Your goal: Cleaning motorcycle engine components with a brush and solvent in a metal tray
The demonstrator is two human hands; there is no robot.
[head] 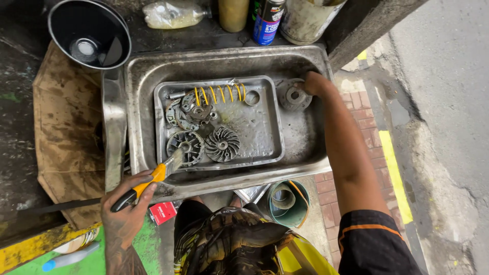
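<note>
One steel sink (305, 147) holds one tray (265, 135), likely to catch grime. In the tray: two finned discs (222, 144), one yellow spring (219, 94). At three o'clock the right hand (311, 84) touches one hub (294, 97); its fingers are hidden. At seven o'clock, left hand (126, 206) fingers are clamped on one brush (153, 178), bristles on a disc.

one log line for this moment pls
left hand: holds paintbrush, bristles on finned pulley | right hand: on round metal hub | inner tray: yellow spring
</note>
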